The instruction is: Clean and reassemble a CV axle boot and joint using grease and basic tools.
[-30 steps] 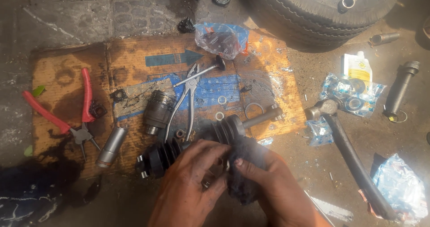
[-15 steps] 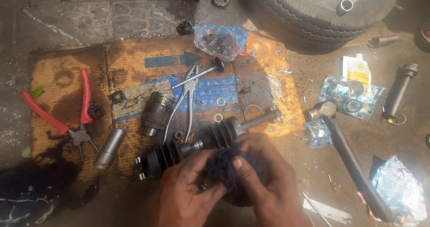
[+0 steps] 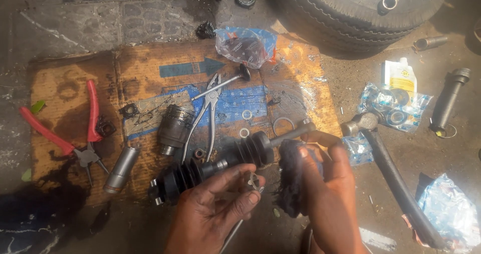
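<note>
Drive shaft point(image 3: 240, 156) with two ribbed black rubber boots lies on the cardboard sheet point(image 3: 75, 83) just beyond the hands, its long axis running from near left to far right, with the bare steel end pointing right. Nearest the camera, the left hand point(image 3: 215, 209) is closed narrow, pinching a small metal part point(image 3: 256, 182) between thumb and fingertips, just in front of the shaft's middle. The right hand point(image 3: 325, 194) is wrapped around a dark greasy rag point(image 3: 290, 184), held upright beside the right boot and touching or almost touching the shaft; this hand seems the nearer to the shaft's bare end.

Left of the hands lie a steel cylinder point(image 3: 120, 170) and red-handled circlip pliers point(image 3: 82, 134). Beyond the shaft sit a joint housing point(image 3: 174, 129), grey pliers point(image 3: 208, 113) and loose washers. At the right, a black rubber hose point(image 3: 401, 189) crosses the ground, with a crumpled clear-blue plastic bag point(image 3: 451, 214) near it.

Farther right is a blue printed packet of rings point(image 3: 393, 106) with a small white-and-yellow tube point(image 3: 400, 75) above it. On the cardboard's far edge rests a clear bag with dark grease point(image 3: 245, 46), next to a blue printed arrow. A tyre point(image 3: 350, 13) fills the far right.
</note>
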